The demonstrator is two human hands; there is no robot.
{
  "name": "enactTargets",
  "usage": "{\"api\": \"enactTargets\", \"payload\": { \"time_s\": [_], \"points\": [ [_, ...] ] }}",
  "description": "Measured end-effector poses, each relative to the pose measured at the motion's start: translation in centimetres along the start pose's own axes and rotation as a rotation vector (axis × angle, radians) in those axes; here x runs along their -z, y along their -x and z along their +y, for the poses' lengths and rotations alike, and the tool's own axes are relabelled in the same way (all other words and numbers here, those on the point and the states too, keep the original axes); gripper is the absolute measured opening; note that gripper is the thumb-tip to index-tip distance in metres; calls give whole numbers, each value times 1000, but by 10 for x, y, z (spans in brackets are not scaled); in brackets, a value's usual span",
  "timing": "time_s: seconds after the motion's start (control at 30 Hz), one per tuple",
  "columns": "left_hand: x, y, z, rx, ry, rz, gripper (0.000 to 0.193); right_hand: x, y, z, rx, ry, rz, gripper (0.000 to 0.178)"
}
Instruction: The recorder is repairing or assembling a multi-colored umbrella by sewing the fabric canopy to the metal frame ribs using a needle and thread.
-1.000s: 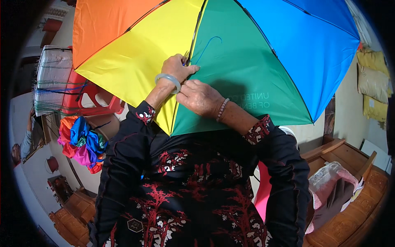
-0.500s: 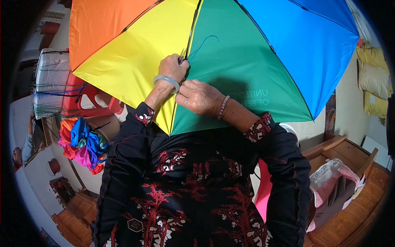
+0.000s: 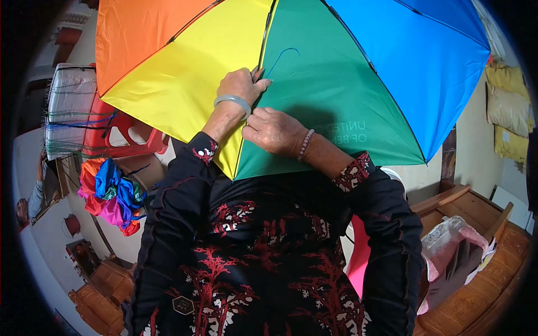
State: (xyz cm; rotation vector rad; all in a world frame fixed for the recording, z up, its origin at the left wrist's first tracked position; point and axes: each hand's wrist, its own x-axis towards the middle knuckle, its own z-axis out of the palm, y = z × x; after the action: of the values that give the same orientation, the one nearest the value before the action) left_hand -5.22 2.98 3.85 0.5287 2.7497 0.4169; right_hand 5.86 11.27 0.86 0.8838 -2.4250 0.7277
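Note:
An open umbrella (image 3: 325, 84) with orange, yellow, green and blue panels spreads before me, its ribs facing me. My left hand (image 3: 238, 89), with a pale bangle at the wrist, is closed around the dark rib (image 3: 263, 42) between the yellow and green panels. Its thumb points right, and its fingertips are partly hidden. Just below, my right hand (image 3: 274, 131), wearing a beaded bracelet, is closed in a pinch against the same rib line. Whatever its fingertips grip is hidden. A thin blue thread (image 3: 283, 55) curves over the green panel from beside my left thumb.
At the left, a red plastic chair (image 3: 126, 134) stands beside a strapped, plastic-wrapped bundle (image 3: 70, 112). Below lies a heap of bright folded fabric (image 3: 112, 193). On the right are a carved wooden seat (image 3: 482, 280) with cloth on it and stacked yellow sacks (image 3: 509, 112). Another person's arm (image 3: 36, 199) shows far left.
My left hand has shifted slightly up and right along the rib, and its thumb has straightened out. The blue thread has moved a little with it. My right hand has barely moved.

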Motion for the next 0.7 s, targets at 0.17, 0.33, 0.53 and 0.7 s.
{"api": "enactTargets", "payload": {
  "time_s": [0.17, 0.33, 0.53, 0.7],
  "points": [
    [-9, -2, -8, 3, -37, 129, 39, 1, -3, -1, 16, 34, -25, 7],
    [-12, -5, -5, 32, 125, 182, 34, 6, 0, -2, 25, 21, -50, 6],
    [-9, -10, -13, -132, 377, 336, 27, 12, -7, -5, 23, 2, -49, 7],
    [-7, -15, 11, -316, 17, 184, 25, 11, -2, -5, 10, 41, -76, 7]
  ]
}}
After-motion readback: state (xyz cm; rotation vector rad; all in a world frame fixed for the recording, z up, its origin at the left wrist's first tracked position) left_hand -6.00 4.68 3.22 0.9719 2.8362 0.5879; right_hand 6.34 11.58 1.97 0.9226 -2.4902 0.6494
